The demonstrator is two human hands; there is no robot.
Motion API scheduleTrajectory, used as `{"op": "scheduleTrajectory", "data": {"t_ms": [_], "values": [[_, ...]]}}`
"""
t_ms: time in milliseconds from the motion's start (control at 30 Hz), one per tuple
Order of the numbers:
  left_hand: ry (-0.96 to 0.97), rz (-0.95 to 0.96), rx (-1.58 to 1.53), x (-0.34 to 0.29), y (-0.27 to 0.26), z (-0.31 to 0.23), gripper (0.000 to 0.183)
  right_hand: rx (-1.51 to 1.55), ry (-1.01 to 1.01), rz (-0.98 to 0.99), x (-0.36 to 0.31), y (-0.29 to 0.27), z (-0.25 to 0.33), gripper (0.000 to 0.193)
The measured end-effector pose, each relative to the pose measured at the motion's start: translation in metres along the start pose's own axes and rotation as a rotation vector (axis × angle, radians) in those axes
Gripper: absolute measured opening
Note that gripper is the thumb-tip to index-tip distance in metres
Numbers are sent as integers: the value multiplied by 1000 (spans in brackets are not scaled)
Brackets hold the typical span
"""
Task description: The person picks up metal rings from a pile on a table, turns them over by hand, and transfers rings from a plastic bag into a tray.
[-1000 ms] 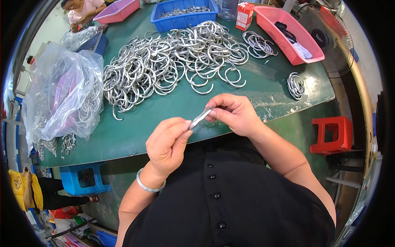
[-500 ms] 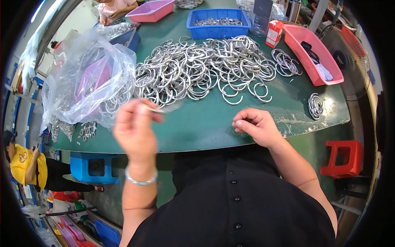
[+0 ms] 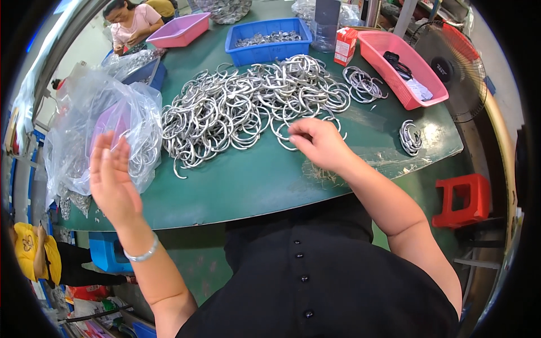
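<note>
A big heap of open silver metal rings [image 3: 225,112] covers the middle of the green table. My left hand [image 3: 114,183] is raised at the left with its fingers spread, nothing in them. Close beyond it lies a clear plastic bag [image 3: 65,135] that holds more rings and a purple piece. At the front right of the heap is my right hand [image 3: 321,146], its fingers curled together over a few loose rings. Its fingertips are at a ring [image 3: 277,134], but whether they grip it is hidden.
Behind the heap stands a blue bin [image 3: 269,52] of small metal parts. A red carton [image 3: 345,48], a pink basket [image 3: 389,73] and a fan [image 3: 459,79] are at the right. A coil of rings [image 3: 410,138] lies near the right edge. A co-worker [image 3: 132,25] sits at the far left.
My left hand has moved left and opened; the thin ring-like piece in it is gone. My right hand has reached forward from the table's front to the loose rings. The view has shifted.
</note>
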State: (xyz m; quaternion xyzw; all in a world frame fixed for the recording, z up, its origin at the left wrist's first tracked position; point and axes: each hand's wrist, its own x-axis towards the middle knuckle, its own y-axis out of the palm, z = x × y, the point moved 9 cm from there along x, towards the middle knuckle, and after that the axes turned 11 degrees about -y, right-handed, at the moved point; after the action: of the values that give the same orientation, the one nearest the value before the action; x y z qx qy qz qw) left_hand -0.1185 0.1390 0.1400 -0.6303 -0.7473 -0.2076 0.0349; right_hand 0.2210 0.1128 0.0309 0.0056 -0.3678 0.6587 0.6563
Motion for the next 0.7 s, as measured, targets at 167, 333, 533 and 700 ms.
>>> {"op": "scheduleTrajectory", "data": {"t_ms": [167,333,533,700], "values": [[-195,238,261,-53,43,59,20,-507,-216,-14,41,7,12,13],[-447,339,215,-90,59,115,17,-885,-282,142,64,31,5,14],[-600,371,166,-110,59,159,16,-793,-175,168,75,24,-1,10],[-602,315,146,-114,51,168,15,-609,-133,114,68,4,0,12]]}}
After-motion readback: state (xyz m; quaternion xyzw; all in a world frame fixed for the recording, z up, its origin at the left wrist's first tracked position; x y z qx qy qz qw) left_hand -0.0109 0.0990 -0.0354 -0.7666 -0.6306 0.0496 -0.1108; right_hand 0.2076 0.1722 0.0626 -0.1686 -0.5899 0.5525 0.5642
